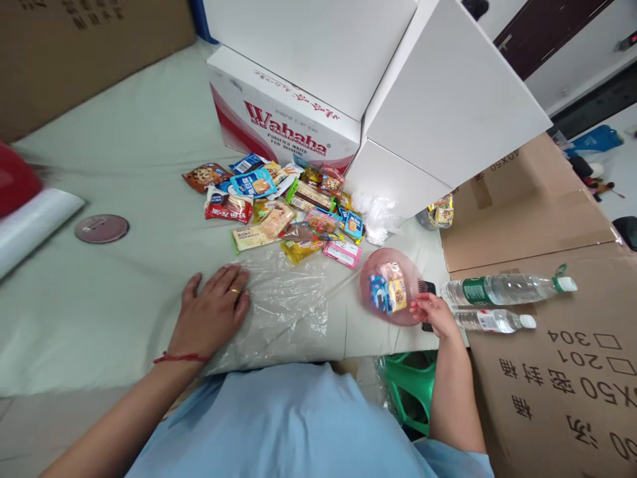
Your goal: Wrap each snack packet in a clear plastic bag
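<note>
My left hand [213, 312] lies flat on the pale green tablecloth, fingers stretched out and a ring on one of them. Its fingertips and thumb side reach the edge of a clear plastic bag [288, 299] spread on the cloth. At the right, my right hand [432, 312] has its fingers closed on the rim of a translucent pink bowl [369, 272]. Inside the bowl sit several small wrapped snacks [388, 289], blue, yellow and pink. Beyond the bag is a loose heap of packaged snacks [283, 212] in many colours.
A Wahaha carton [293, 119] and white panels [458, 86] stand behind the heap. Two water bottles [507, 290] lie at the right by a large cardboard box [557, 372]. A round lid-like disc [102, 228] rests at the left. A green stool [411, 392] stands below the table edge.
</note>
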`<control>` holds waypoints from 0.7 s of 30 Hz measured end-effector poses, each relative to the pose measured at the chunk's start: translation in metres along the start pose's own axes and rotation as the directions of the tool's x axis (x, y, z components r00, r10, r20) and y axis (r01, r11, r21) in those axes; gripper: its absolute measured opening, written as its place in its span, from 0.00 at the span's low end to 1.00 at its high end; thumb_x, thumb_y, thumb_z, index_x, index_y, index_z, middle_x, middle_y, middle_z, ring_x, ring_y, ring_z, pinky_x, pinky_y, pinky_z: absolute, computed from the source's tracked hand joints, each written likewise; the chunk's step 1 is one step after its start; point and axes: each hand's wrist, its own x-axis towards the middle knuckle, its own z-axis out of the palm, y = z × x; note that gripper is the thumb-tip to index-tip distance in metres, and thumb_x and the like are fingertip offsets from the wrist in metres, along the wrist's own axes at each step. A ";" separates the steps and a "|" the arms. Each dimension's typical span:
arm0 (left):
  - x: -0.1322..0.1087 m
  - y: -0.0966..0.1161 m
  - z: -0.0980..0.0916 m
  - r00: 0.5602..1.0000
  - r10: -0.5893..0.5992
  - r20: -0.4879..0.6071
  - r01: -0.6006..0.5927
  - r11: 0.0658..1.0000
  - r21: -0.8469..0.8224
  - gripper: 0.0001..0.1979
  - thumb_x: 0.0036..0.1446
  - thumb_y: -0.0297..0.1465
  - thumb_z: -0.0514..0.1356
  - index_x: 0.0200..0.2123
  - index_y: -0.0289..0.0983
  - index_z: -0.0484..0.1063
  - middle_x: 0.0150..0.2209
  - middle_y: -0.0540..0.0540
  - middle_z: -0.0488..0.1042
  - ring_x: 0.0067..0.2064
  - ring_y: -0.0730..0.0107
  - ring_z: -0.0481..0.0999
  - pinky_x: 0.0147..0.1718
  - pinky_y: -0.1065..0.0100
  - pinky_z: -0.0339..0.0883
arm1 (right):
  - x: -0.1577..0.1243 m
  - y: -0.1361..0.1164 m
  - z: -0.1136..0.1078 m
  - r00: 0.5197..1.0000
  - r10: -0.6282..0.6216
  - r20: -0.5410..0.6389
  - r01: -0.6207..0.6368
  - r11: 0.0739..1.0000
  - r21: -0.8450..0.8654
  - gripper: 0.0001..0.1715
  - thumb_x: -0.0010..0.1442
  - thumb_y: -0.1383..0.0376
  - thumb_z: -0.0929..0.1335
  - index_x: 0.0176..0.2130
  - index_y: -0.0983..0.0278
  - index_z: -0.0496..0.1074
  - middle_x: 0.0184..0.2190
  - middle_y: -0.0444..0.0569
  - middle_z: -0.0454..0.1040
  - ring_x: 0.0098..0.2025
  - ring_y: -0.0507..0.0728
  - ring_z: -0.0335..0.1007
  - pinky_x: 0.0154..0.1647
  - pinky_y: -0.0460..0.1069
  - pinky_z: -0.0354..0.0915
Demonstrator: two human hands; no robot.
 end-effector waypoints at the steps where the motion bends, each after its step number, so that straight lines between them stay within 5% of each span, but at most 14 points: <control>1: 0.000 0.000 0.000 1.000 0.002 -0.001 -0.002 1.000 0.007 0.24 0.70 0.35 0.48 0.65 0.38 0.68 0.67 0.32 0.70 0.68 0.46 0.69 0.71 0.38 0.44 | 0.008 -0.003 -0.003 0.998 -0.002 -0.060 0.004 0.999 0.031 0.10 0.49 0.70 0.73 0.35 0.62 0.71 0.28 0.50 0.81 0.27 0.57 0.80 0.23 0.47 0.75; 6: 0.001 0.001 0.000 1.000 0.005 -0.013 -0.005 1.000 0.012 0.24 0.70 0.35 0.47 0.63 0.36 0.70 0.67 0.30 0.70 0.68 0.45 0.69 0.71 0.38 0.44 | 0.058 -0.022 0.009 0.965 -0.023 -0.263 0.052 0.994 0.101 0.07 0.52 0.71 0.69 0.29 0.60 0.67 0.23 0.46 0.77 0.29 0.56 0.81 0.32 0.48 0.80; 10: 0.001 0.001 0.000 1.000 0.001 -0.012 -0.001 1.000 0.006 0.24 0.70 0.35 0.47 0.62 0.36 0.71 0.67 0.30 0.70 0.68 0.45 0.70 0.71 0.39 0.43 | 0.091 -0.043 0.047 0.941 -0.053 -0.334 0.100 0.987 0.124 0.01 0.57 0.66 0.69 0.34 0.59 0.71 0.25 0.46 0.77 0.33 0.58 0.82 0.35 0.52 0.82; 13: 0.001 0.001 0.000 1.000 -0.001 -0.014 0.001 1.000 -0.017 0.24 0.70 0.35 0.48 0.62 0.36 0.71 0.67 0.30 0.70 0.68 0.45 0.69 0.71 0.39 0.42 | 0.102 -0.061 0.075 0.940 -0.080 -0.331 0.128 0.984 0.125 0.07 0.60 0.61 0.70 0.39 0.61 0.72 0.26 0.46 0.77 0.33 0.57 0.82 0.35 0.51 0.82; 17: 0.001 0.000 0.000 1.000 0.001 -0.017 -0.002 0.999 -0.036 0.24 0.70 0.34 0.48 0.63 0.36 0.72 0.67 0.29 0.69 0.68 0.45 0.69 0.71 0.37 0.43 | 0.090 -0.074 0.090 0.944 -0.122 -0.308 0.152 0.985 0.077 0.20 0.68 0.50 0.66 0.41 0.64 0.72 0.27 0.48 0.77 0.32 0.57 0.82 0.33 0.49 0.81; 21: 0.000 0.001 0.001 1.000 -0.010 -0.015 0.009 0.998 -0.059 0.24 0.70 0.33 0.48 0.63 0.36 0.72 0.68 0.31 0.69 0.69 0.47 0.68 0.71 0.37 0.43 | 0.033 -0.049 0.109 0.915 -0.213 -0.344 0.211 0.977 -0.044 0.27 0.71 0.47 0.61 0.50 0.65 0.72 0.38 0.57 0.81 0.34 0.58 0.81 0.35 0.52 0.80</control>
